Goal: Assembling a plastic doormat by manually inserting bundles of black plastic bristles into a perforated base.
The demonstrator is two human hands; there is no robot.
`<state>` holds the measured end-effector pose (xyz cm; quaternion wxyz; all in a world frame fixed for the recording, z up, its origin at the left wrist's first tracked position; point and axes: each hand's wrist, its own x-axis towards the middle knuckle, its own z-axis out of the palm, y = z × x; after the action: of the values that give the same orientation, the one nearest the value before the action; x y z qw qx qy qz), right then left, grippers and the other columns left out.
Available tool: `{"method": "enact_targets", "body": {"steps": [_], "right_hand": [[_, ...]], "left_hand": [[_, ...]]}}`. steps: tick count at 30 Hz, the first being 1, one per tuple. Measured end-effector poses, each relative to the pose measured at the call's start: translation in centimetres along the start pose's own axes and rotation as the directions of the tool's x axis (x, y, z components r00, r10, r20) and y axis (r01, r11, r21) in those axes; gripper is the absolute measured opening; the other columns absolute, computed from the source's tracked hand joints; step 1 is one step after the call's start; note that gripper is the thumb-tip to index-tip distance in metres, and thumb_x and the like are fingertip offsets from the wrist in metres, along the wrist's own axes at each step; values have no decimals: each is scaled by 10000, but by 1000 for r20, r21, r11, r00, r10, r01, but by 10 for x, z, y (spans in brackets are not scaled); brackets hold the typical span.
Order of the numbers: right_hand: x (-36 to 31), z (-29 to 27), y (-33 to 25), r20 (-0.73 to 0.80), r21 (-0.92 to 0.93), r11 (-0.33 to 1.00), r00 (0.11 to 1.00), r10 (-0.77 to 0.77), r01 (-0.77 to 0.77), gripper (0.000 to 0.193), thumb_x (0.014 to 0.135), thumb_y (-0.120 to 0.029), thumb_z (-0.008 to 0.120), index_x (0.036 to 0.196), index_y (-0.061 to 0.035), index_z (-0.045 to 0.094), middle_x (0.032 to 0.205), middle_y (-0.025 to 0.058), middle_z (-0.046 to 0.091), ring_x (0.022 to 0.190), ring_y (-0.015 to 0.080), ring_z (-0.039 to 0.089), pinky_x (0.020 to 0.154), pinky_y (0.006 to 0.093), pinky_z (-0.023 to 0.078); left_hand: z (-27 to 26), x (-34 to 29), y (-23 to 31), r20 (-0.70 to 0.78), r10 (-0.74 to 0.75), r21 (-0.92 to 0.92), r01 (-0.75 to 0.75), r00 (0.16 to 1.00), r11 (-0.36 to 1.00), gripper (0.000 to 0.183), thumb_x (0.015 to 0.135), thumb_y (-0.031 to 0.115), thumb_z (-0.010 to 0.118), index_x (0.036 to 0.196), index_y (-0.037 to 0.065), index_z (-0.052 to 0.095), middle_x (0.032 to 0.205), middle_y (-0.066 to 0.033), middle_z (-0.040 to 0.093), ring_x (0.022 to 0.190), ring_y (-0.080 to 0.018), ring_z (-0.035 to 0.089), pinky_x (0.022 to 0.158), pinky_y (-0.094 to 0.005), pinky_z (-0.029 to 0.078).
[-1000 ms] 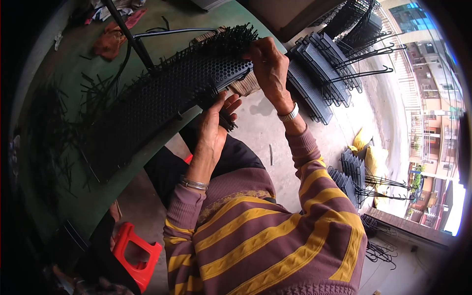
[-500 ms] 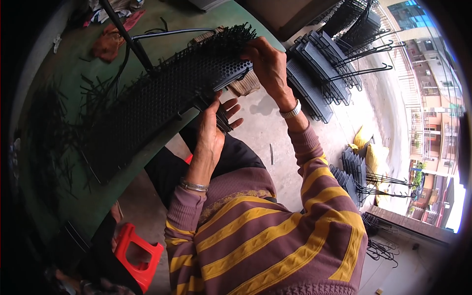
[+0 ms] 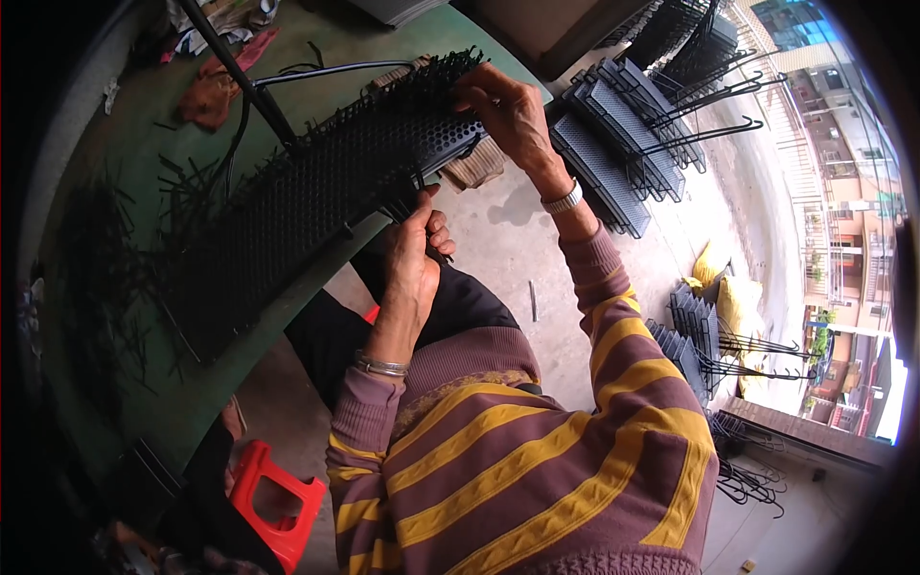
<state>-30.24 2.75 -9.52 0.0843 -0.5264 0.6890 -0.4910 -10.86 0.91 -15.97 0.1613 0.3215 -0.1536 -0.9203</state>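
Observation:
A long black perforated panel [image 3: 316,196] lies across the green table in front of me. Short black strips [image 3: 422,81] bristle thickly along its far edge. My left hand [image 3: 418,244] is closed at the panel's near edge, its fingers curled round a bunch of thin black strips that shows only in part. Above the panel's right end, my right hand [image 3: 508,110] is bent over the bristling strips with thumb and fingers pinched together. Whatever sits between those fingertips is too small and dark to make out.
Loose black strips litter the green table [image 3: 206,393] at left. A dark metal stand [image 3: 259,105] rises behind the panel. Stacked black mesh racks [image 3: 613,134] with long hooks stand on the floor at right. A red stool [image 3: 278,503] is at lower left.
My left fingers, spread apart before, have curled round the black strips. My right hand has shifted slightly left and up along the panel's end.

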Motion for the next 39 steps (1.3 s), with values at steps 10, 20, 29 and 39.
{"method": "enact_targets", "body": {"steps": [10,20,29,39], "right_hand": [[-1,-1,-2,-6,-18,997,997,72,-72,92,909,-58,563,962,-4,615,799,47,690,764,93,669,664,222,494],[-7,13,12,-129,20,999,990,52,-50,82,899,-60,560,942,-17,616,825,77,695,722,127,665,632,234,480],[-1,25,17,-106,-564,816,968,-226,129,102,818,-137,638,910,-145,681,851,54,595,797,248,585,697,379,431],[-27,30,-1,-90,-698,705,961,-262,127,271,835,-163,625,1101,-121,656,991,87,566,906,291,507,766,400,391]], "left_hand": [[3,-2,-5,-8,41,27,-41,999,999,267,916,277,621,1128,116,610,667,31,463,555,-58,404,488,-217,312],[6,-6,-4,-34,27,15,-26,999,1000,299,897,301,649,1112,96,613,682,33,461,516,-50,360,471,-201,296],[8,-8,-3,-38,85,52,-83,996,995,279,900,307,645,1071,87,633,630,51,457,476,-35,364,443,-201,288],[10,-13,0,-35,105,127,-100,994,987,370,874,322,678,1106,40,619,649,38,454,489,-42,357,457,-199,282]]}}
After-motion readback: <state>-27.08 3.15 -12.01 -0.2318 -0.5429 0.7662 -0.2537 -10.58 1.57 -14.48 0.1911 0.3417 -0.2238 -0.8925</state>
